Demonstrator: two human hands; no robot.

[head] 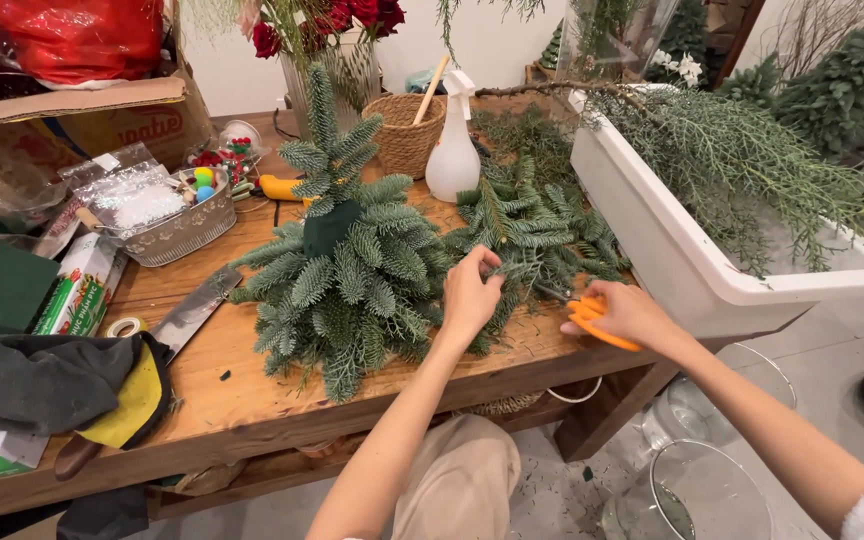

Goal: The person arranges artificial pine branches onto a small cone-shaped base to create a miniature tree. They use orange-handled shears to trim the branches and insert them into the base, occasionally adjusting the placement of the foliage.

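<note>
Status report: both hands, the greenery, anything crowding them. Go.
Left hand pinching a fir sprig. Right hand gripping orange scissors, blades at the sprig. Small fir tree arrangement close at left; loose branch pile behind.

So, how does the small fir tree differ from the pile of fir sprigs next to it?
The fir tree stands upright as a built cone, with green foam showing near its top; the sprig pile lies loose and flat on the table. The tree is untouched; the left hand holds a sprig from the pile while the right hand holds orange scissors to it. Both share the same blue-green needles.
</note>
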